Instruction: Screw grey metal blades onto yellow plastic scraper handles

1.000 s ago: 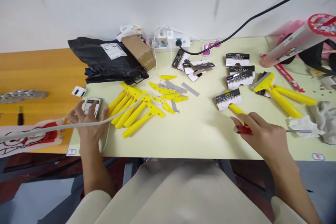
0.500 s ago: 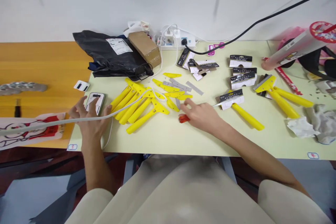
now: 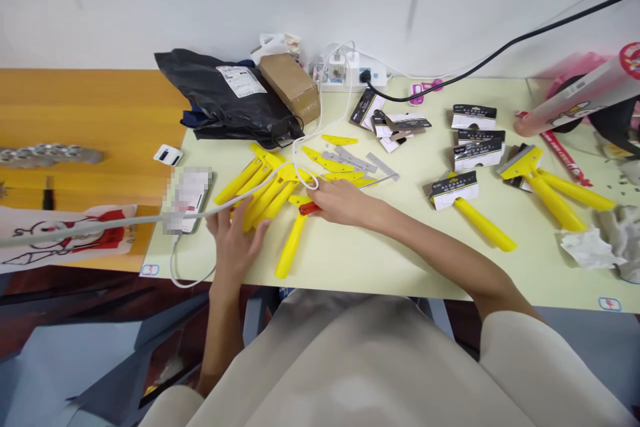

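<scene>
My left hand (image 3: 234, 240) has its fingers spread over the handles of several yellow scrapers (image 3: 263, 203), which lie in a fanned pile. Closed around the red handle of a screwdriver (image 3: 309, 208), my right hand (image 3: 343, 203) is at the head of a single yellow scraper (image 3: 289, 250). This scraper's handle points toward me, apart from the pile. The screwdriver's thin shaft sticks out to the right of the hand. Just beyond lie loose yellow blade covers (image 3: 340, 139) and grey metal blades (image 3: 356, 159), partly covered by my right hand.
A phone (image 3: 195, 190) on a white cable lies left of the pile. Behind are a black parcel bag (image 3: 225, 103), a cardboard box (image 3: 290, 87) and a power strip (image 3: 377, 73). Rightward lie black-and-white cards (image 3: 474, 117) and finished-looking scrapers (image 3: 550, 193). A cable hangs across the view.
My left hand has left the phone and moved right onto the scraper pile. My right hand moved left with the screwdriver. The nearest scraper has turned away from the pile.
</scene>
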A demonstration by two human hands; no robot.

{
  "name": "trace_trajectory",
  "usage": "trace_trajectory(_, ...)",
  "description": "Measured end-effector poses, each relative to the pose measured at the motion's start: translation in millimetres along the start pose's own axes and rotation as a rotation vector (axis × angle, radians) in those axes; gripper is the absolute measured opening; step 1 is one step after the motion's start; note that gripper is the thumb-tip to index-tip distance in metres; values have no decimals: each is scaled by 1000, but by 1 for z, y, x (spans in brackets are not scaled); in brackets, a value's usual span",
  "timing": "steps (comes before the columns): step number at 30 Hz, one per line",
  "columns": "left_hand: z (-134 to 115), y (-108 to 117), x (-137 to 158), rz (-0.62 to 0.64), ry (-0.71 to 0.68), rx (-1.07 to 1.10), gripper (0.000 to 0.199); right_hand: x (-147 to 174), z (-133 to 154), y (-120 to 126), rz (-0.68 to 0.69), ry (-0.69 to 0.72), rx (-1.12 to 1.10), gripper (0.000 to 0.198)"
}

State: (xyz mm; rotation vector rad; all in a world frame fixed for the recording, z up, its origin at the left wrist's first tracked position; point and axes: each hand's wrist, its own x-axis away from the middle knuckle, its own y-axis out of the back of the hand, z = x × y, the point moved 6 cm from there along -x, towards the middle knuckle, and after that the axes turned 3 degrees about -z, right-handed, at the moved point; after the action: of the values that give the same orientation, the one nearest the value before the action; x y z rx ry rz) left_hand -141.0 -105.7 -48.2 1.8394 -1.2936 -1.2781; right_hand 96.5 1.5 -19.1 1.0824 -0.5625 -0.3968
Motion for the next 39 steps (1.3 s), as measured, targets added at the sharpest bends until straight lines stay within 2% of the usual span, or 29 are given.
trace_trajectory(4, -39, -6, 7, -2, -117, 140, 47, 28, -3, 28, -61, -65, 47, 41)
trace_trajectory(7, -69, -12, 5, 17, -91, 320, 48, 53, 1, 45, -97, -108, 52, 35)
trace_trajectory(10, -97, -32, 2, 150, 71, 719, 48, 73, 11, 48, -105, -124, 60, 25)
trace_trajectory(13, -122, -55, 5, 368, 310, 1138, 42, 96, 16, 45, -107, -152, 84, 26)
trace_trajectory(15, -132, -60, 9, 431, 433, 1267, 36, 115, 10, 49, -131, -187, 83, 31)
trace_trajectory(17, -133, -59, 14, 430, 526, 1327, 29, 136, -7, 57, -183, -256, 73, 36)
trace_trajectory(20, -130, -53, 22, 426, 642, 1390, 27, 155, -44, 65, -230, -392, 105, 26)
trace_trajectory(23, -126, -49, 28, 404, 722, 1398, 31, 147, -73, 54, -144, -415, 143, 26)
trace_trajectory(25, -125, -49, 31, 372, 754, 1381, 34, 131, -80, 40, -66, -383, 140, 26)
trace_trajectory(28, -125, -48, 33, 320, 782, 1357, 37, 104, -74, 21, 1, -261, 83, 24)
trace_trajectory(31, -124, -50, 34, 306, 798, 1337, 41, 88, -64, 10, 1, -159, 19, 22)
trace_trajectory(35, -124, -57, 35, 347, 793, 1320, 43, 82, -62, 5, -7, -122, 12, 26)
trace_trajectory(39, -129, -63, 31, 369, 780, 1344, 45, 83, -66, 2, 2, -148, 53, 27)
